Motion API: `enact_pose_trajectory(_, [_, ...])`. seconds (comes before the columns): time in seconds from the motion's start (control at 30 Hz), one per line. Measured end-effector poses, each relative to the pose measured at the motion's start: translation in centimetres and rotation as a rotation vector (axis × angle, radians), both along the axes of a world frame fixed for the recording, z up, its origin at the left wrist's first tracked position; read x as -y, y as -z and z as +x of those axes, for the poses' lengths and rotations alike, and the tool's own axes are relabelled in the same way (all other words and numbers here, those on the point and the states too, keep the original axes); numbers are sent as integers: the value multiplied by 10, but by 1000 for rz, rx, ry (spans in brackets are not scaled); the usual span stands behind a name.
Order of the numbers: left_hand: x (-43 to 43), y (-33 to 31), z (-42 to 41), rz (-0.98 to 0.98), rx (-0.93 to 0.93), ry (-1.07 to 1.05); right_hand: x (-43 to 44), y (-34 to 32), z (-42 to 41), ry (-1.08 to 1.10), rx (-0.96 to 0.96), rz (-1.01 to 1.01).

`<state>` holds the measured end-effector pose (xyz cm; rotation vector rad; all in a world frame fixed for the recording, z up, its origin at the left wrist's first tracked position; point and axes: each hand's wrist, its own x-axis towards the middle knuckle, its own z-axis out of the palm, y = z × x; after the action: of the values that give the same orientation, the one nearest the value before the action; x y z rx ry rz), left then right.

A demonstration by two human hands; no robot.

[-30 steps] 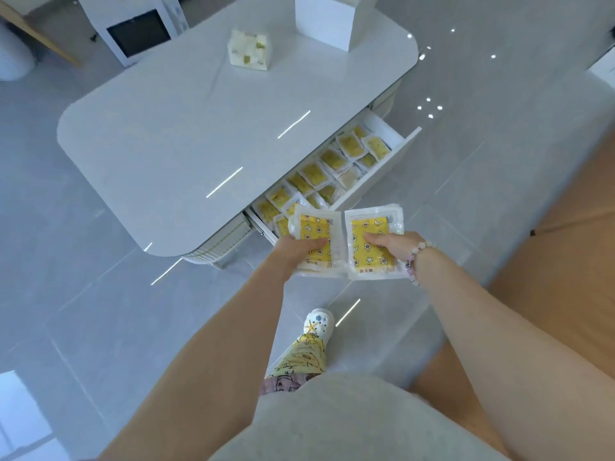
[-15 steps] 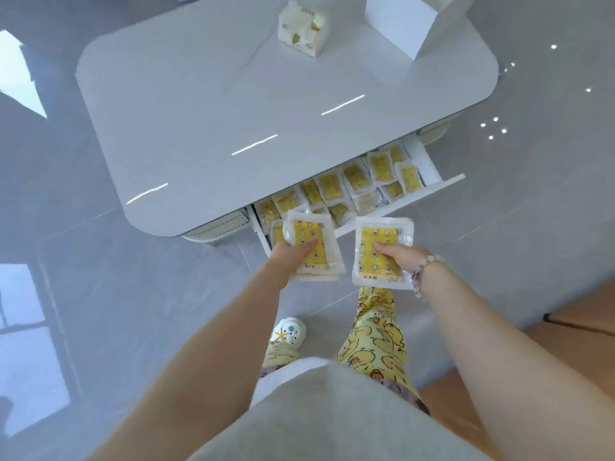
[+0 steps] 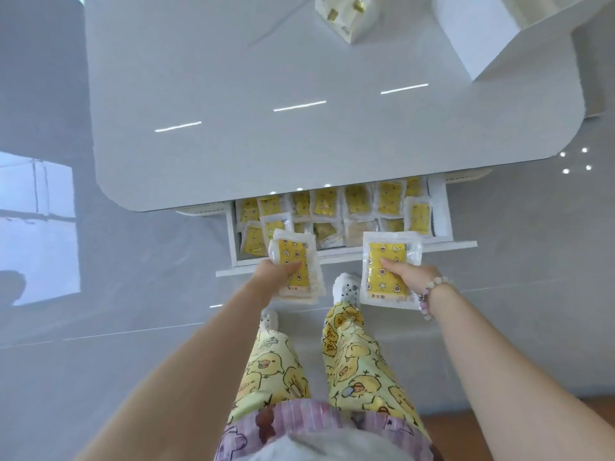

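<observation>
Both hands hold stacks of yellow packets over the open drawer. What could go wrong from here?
The left hand grips its stack of packets by one end; the lower packets may slide out onto the floor. The drawer already looks full, so adding more might jam it under the table.

The open drawer (image 3: pixel 440 211) is full of yellow packets (image 3: pixel 357 201) lying side by side, so a hand finds little room inside. The table top (image 3: pixel 233 94) hangs over the back row and blocks it from above. The front row is open from above. The left hand (image 3: pixel 274 277) holds one stack (image 3: pixel 298 261) and the right hand (image 3: pixel 411 277) another stack (image 3: pixel 387 257) over the front board (image 3: pixel 342 257), with a free gap between them. A small box (image 3: pixel 346 18) and a big white box (image 3: pixel 482 38) stand far back on the table.
</observation>
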<state>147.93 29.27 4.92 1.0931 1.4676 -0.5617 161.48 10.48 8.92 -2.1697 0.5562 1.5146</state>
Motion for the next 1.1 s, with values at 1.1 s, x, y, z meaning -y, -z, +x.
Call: enact_pose_trajectory(1.1, [-39,277,61,303,-67,314,-59,231,39,-50,46,-95])
